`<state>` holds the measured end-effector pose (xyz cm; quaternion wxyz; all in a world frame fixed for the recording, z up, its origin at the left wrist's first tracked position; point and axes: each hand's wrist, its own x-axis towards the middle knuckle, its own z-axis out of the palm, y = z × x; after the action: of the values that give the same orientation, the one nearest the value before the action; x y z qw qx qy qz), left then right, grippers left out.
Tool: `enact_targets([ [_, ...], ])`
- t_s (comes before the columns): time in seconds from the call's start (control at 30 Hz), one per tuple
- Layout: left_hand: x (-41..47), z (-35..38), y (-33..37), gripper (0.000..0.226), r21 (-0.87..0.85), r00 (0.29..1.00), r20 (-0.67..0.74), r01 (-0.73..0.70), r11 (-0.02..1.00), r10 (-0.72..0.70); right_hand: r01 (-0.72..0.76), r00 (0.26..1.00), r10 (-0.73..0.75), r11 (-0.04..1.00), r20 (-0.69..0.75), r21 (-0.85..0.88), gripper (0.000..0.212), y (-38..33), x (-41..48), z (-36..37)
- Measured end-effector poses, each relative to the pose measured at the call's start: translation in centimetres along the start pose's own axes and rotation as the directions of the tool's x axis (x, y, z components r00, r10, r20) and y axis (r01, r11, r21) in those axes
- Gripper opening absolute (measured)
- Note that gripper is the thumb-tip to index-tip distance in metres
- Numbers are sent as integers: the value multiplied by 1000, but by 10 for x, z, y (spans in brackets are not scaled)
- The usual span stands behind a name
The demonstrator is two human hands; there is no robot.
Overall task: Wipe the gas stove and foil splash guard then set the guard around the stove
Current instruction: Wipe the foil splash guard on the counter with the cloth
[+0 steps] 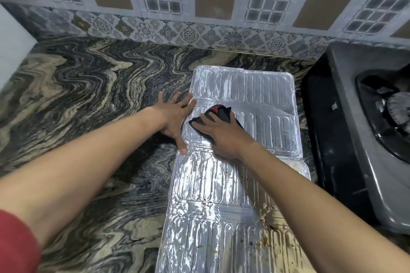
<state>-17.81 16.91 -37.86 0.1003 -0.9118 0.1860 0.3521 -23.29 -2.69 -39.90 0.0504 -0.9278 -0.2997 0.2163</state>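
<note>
The foil splash guard (250,95) lies flat and unfolded on the marbled countertop, running from mid-frame down to the bottom edge. Its near panels carry brown crumbs and stains. My right hand (221,135) presses a black and red cloth (221,113) onto the guard's far panel. My left hand (175,117) lies flat with fingers spread, its fingertips and thumb resting on the guard's left edge. The grey gas stove (363,131) stands to the right of the guard, with a burner and pan support visible at the frame's right edge.
The swirled black and beige countertop (88,95) stretches left of the guard. A patterned tiled wall (199,6) runs along the back. A white object (13,51) stands at the far left edge.
</note>
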Motion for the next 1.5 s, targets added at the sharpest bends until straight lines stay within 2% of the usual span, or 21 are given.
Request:
enact_targets([
  [0.13, -2, -2, 2, 171, 3, 1000, 10, 6, 1000, -6, 68, 997, -69, 997, -17, -43, 90, 14, -15, 8],
  [0.2, -2, -2, 2, 170, 1, 1000, 5, 3, 1000, -3, 54, 998, -55, 998, -26, -33, 90, 22, -27, 10],
  [0.3, -5, -4, 4, 170, 4, 1000, 8, 1, 1000, -1, -72, 995, 76, 996, -66, 61, 91, 39, -46, 13],
  [0.43, -7, -7, 10, 171, 21, 1000, 13, 26, 999, -26, -276, 952, 294, 943, -81, 187, 84, 69, -66, 14],
  [0.6, -7, -7, 15, 172, 2, 998, 11, 55, 998, -55, -364, 911, 399, 897, -106, 252, 88, 80, -75, 19],
  [0.7, -15, -3, 20, 161, 24, 998, -59, 27, 999, -26, -350, 897, 410, 886, -163, 305, 81, 80, -73, 26],
  [0.87, -40, 24, 21, 130, -2, 981, -175, -88, 996, 87, -334, 870, 452, 832, -194, 442, 66, 82, -71, 29],
  [1.03, -58, 53, 21, 135, 22, 987, -118, -104, 994, 106, -334, 887, 431, 847, -164, 414, 63, 83, -70, 26],
  [1.23, -58, 55, 29, 136, 32, 990, -120, -65, 997, 69, -376, 898, 416, 895, -144, 240, 56, 86, -71, 26],
  [1.33, -57, 57, 29, 138, 5, 991, -125, -47, 999, 48, -410, 887, 444, 885, -129, 222, 55, 84, -69, 25],
  [1.5, -54, 58, 31, 138, -13, 992, -125, -17, 1000, 16, -349, 908, 387, 910, -158, 222, 66, 89, -68, 15],
])
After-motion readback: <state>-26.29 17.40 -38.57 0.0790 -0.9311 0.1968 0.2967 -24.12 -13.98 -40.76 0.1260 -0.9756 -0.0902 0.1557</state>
